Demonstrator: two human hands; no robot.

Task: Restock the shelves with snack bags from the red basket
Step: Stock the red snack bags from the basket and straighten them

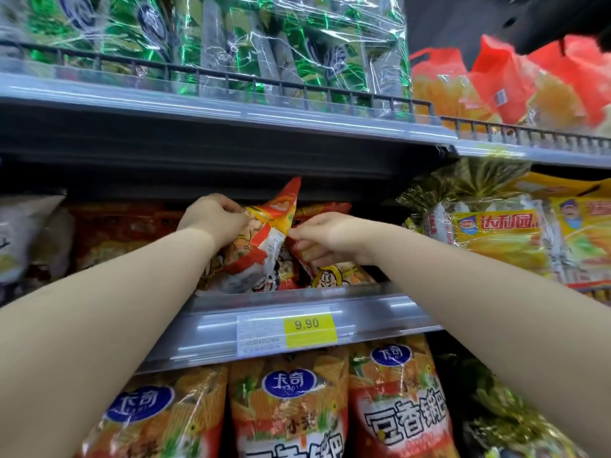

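- left hand: reaches into the middle shelf. its fingers are curled round the left side of a tilted snack bag, grasping it.
- tilted snack bag: red and orange, standing on the middle shelf behind the front rail. its top corner points up toward the underside of the shelf above.
- right hand: just beside the tilted snack bag. its fingers pinch the red top edge of a second snack bag.
- second snack bag: sits lower on the same shelf, touching the first.
- price label: yellow, reads 9.90, fixed on the rail between the two forearms.
- lower shelf: orange bags with blue oval logos, side by side.
- upper shelf: green wrapped packs.
- right of the hands: yellow wrapped packs.
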